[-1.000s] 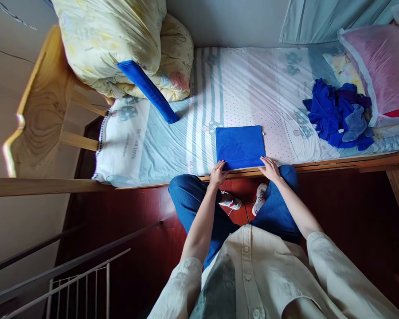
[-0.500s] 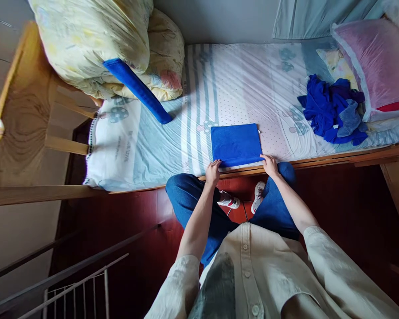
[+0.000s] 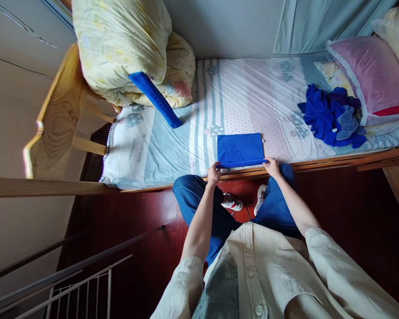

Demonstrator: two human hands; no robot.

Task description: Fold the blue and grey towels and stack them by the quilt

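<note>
Fingers of the left hand (image 3: 214,173) and right hand (image 3: 271,167) pinch the near corners of a blue cloth (image 3: 240,148) on the bed's (image 3: 166,153) near edge. From the cloth: yellow quilt (image 3: 119,42), ten o'clock; pink pillow (image 3: 374,73), two o'clock; crumpled blue pile (image 3: 326,116), two o'clock, nearer; blue roll (image 3: 156,101), ten o'clock, against the quilt.

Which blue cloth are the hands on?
The flat, rectangular blue cloth: left hand and right hand grip its near corners. The narrow blue cloth strip rests against the yellow patterned quilt; the crumpled blue cloth pile lies by the pink pillow.
</note>
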